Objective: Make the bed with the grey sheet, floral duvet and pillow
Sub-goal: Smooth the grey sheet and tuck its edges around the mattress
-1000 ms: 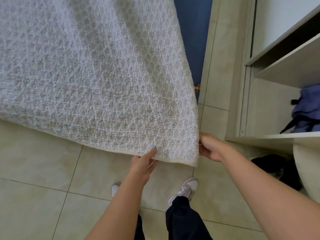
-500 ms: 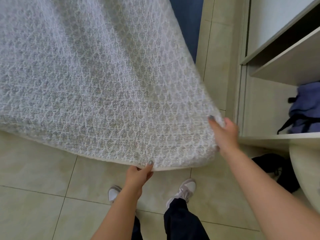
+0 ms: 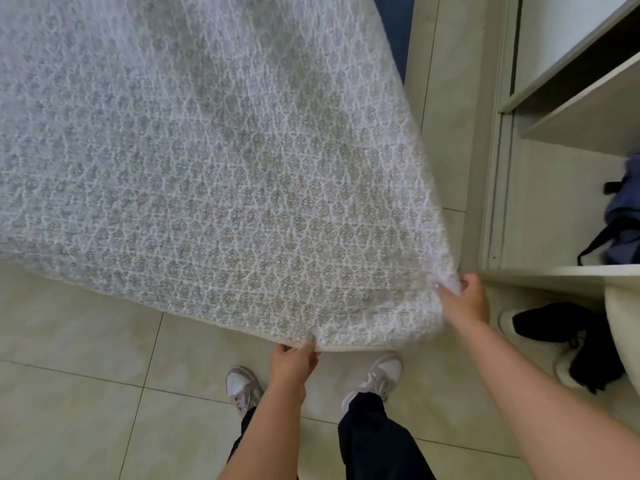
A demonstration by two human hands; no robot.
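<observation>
The floral duvet [image 3: 214,174], white with a small grey-beige repeated motif, is spread out in front of me and fills the upper left of the view, blurred from motion. My left hand [image 3: 294,360] pinches its near hem from below, thumb on top. My right hand [image 3: 462,301] grips the duvet's near right corner, out to the right by the wardrobe. The bed, grey sheet and pillow are hidden under the duvet.
A wardrobe [image 3: 554,278] with open shelves stands close on the right, a purple bag [image 3: 623,223] on one shelf. Black shoes [image 3: 561,337] lie at its base. A blue surface [image 3: 394,26] shows past the duvet. My feet stand on beige floor tiles [image 3: 76,375].
My right hand has carried the duvet corner rightwards and then down a little towards the wardrobe, spreading the near edge wide. My left hand has kept its pinch on the hem.
</observation>
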